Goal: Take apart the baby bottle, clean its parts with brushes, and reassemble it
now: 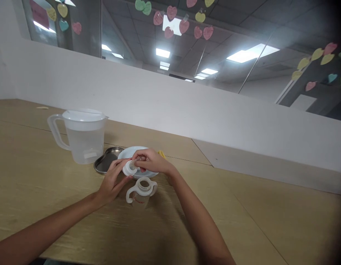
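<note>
My left hand (pixel 112 184) grips a white bottle collar (pixel 129 168) between thumb and fingers, tilted above the table. The fingers of my right hand (pixel 150 161) pinch a clear bottle teat (pixel 135 163) at the collar's opening; they partly cover it. Just below both hands a clear baby bottle (pixel 141 198) with two white side handles stands upright, its mouth uncovered. Behind my hands lies a pale blue plate (pixel 128 151), partly hidden by them.
A lidded clear plastic pitcher (pixel 86 141) stands at the left on the wooden table (pixel 62 184). Beside it is a kidney-shaped metal tray (pixel 106 160). Something yellow (pixel 161 154) shows behind my right wrist. A white wall (pixel 148 99) with windows above borders the table's back.
</note>
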A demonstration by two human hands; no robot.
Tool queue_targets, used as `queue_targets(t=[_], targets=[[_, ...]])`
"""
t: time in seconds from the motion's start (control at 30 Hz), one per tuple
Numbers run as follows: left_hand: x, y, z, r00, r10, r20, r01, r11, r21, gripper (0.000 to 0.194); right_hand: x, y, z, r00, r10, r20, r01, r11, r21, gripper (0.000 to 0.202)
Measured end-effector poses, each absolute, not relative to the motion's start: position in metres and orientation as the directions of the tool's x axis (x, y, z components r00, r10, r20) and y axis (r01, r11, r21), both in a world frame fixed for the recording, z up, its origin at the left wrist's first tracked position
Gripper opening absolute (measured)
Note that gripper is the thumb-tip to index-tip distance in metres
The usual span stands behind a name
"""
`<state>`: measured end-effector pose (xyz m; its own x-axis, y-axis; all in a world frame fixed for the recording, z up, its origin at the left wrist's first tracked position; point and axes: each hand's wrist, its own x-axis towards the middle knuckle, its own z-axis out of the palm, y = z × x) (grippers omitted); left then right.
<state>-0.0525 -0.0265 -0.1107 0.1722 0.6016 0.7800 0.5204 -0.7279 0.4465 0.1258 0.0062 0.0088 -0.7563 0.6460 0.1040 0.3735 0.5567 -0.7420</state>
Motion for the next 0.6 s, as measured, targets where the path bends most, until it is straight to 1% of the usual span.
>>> queue_targets(t=[0.13, 0.23, 0.4, 0.47, 0.5, 0.53, 0.57, 0.6], targets=[[-0.051, -0.028, -0.109, 0.168, 0.605, 0.778, 0.521, -0.725, 0.451, 0.043, 0.126, 0.01, 0.008, -0.769, 0.632, 0.1, 0.304, 0.498, -0.812, 0.009], [-0.051, -0.028, -0.11, 0.166, 0.607, 0.777, 0.524, -0.722, 0.452, 0.043, 0.126, 0.011, 0.007, -0.777, 0.623, 0.094, 0.271, 0.466, -0.842, 0.01], [-0.051, -0.025, -0.111, 0.147, 0.597, 0.789, 0.51, -0.729, 0.457, 0.044, 0.129, 0.012, 0.012, -0.752, 0.653, 0.085, 0.205, 0.355, -0.912, 0.01], [-0.051, -0.025, -0.11, 0.138, 0.6, 0.788, 0.509, -0.726, 0.463, 0.045, 0.133, 0.014, 0.015, -0.73, 0.679, 0.081, 0.248, 0.373, -0.894, 0.016], [-0.051, -0.024, -0.11, 0.139, 0.602, 0.786, 0.512, -0.723, 0.463, 0.045, 0.135, 0.016, 0.015, -0.712, 0.698, 0.075, 0.325, 0.422, -0.846, 0.02], [-0.051, -0.024, -0.109, 0.14, 0.601, 0.787, 0.518, -0.722, 0.459, 0.045, 0.137, 0.018, 0.015, -0.681, 0.729, 0.066, 0.453, 0.49, -0.745, 0.023], [-0.051, -0.024, -0.109, 0.14, 0.599, 0.789, 0.53, -0.718, 0.451, 0.045, 0.139, 0.021, 0.014, -0.635, 0.77, 0.061, 0.6, 0.541, -0.59, 0.025], [-0.051, -0.023, -0.109, 0.133, 0.595, 0.792, 0.55, -0.709, 0.441, 0.044, 0.141, 0.025, 0.011, -0.579, 0.813, 0.068, 0.729, 0.553, -0.403, 0.027]])
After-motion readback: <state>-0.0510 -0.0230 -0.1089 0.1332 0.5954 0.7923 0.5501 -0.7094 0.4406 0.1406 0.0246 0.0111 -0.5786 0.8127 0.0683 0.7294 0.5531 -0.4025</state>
